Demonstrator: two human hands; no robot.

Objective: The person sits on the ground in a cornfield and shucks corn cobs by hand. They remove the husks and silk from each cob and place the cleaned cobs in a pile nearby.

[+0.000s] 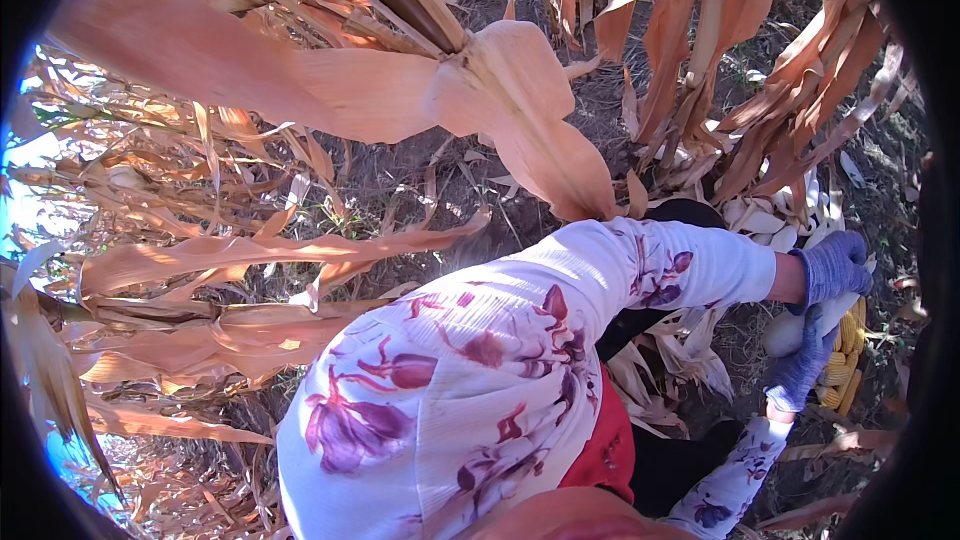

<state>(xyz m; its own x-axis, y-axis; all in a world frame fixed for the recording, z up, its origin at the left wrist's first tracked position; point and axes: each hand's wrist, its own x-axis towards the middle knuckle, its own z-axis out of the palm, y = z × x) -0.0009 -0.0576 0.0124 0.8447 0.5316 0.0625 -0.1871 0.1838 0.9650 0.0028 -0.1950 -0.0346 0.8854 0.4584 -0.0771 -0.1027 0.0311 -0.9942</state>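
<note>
My left hand [834, 268], in a grey-purple knit glove, is closed on a pale corn husk [831, 311]. Just below it in the picture, my right hand [796, 373], gloved the same way, grips the same husked bundle from the other side. A rounded pale end [782, 334] sticks out beside the right hand. Whether an ear is inside the husk is hidden by the gloves. Bare yellow corn ears [841, 367] lie in a small heap on the ground, right beside my hands.
Pale stripped husks [787, 214] are piled near the left hand; more husks [694, 352] lie by my legs. A broad dry corn leaf [360, 90] crosses close to the camera. Standing dry stalks [697, 52] and leaves rise around me over dark soil [397, 172].
</note>
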